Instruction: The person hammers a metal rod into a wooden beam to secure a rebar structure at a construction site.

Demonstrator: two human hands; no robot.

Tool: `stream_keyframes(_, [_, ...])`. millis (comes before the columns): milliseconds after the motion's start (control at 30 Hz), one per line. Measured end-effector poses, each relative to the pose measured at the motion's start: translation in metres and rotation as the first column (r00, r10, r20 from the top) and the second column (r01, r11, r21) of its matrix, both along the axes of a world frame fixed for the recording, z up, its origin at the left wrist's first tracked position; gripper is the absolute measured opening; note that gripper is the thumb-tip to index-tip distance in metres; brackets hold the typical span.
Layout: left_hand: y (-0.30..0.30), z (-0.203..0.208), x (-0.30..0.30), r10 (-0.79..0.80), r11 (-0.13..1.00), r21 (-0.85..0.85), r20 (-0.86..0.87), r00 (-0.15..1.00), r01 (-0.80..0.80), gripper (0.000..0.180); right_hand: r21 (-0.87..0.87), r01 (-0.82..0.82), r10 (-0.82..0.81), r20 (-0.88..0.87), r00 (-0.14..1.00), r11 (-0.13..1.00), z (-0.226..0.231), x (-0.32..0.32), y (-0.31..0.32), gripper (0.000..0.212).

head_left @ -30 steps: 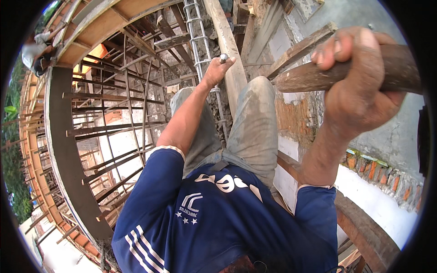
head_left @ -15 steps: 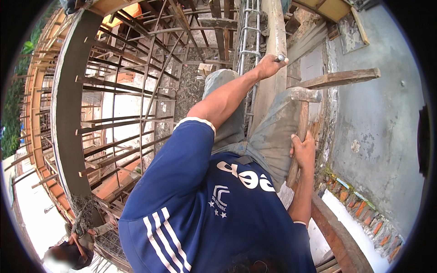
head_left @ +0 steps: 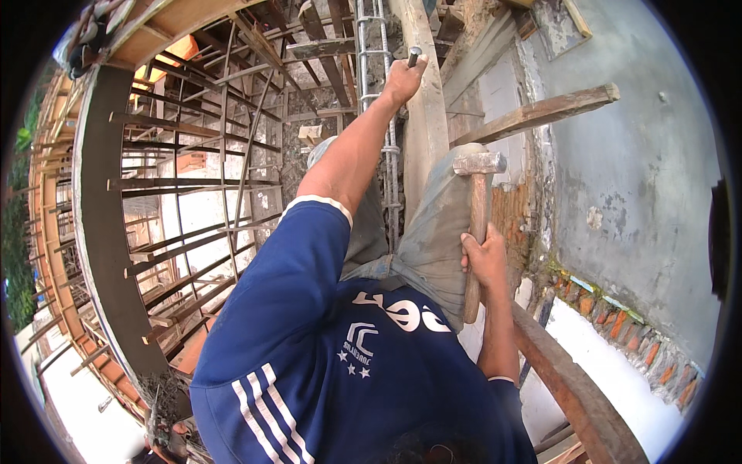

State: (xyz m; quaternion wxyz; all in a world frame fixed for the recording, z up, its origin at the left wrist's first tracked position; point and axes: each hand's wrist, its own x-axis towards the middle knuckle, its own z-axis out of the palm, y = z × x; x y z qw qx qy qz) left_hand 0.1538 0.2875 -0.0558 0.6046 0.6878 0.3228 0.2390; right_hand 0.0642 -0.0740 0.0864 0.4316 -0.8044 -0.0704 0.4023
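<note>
My left hand [head_left: 402,77] is stretched forward and closed around a short dark steel chisel [head_left: 413,56], its tip against the tall wooden post [head_left: 423,131] beside a vertical rebar cage [head_left: 375,93]. My right hand [head_left: 487,259] grips the wooden handle of a hammer [head_left: 477,201], whose metal head [head_left: 479,162] is raised over my right knee. I wear a blue shirt and grey trousers.
A curved formwork band [head_left: 100,224] with many wooden struts and steel bars fills the left. A grey plastered wall [head_left: 641,178] with a brick strip below stands at the right. A wooden beam [head_left: 572,387] runs under my right arm, and a plank [head_left: 541,112] juts from the wall.
My right hand with the hammer came down from close to the camera to over my right knee. My left hand kept the chisel at the post. The view swung downward.
</note>
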Motion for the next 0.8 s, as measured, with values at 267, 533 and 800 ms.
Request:
stream_keyframes(267, [-0.06, 0.008, -0.037, -0.259, 0.964, 0.077, 0.046, 0.965, 0.256, 0.049, 0.764, -0.218, -0.374, 0.516, 0.771, 0.607, 0.226, 0.082, 0.065, 0.026])
stream_keyframes(533, [-0.058, 0.023, -0.05, -0.272, 0.96, 0.068, -0.004, 0.962, 0.272, 0.046, 0.256, -0.236, -0.095, 0.84, 0.534, 0.937, 0.07, 0.059, 0.11, 0.025])
stream_keyframes(800, [-0.064, 0.027, -0.047, -0.283, 0.957, 0.047, -0.084, 0.955, 0.287, 0.041, 0.051, -0.023, 0.018, 0.108, 0.994, 0.998, 0.033, 0.059, 0.026, 0.021])
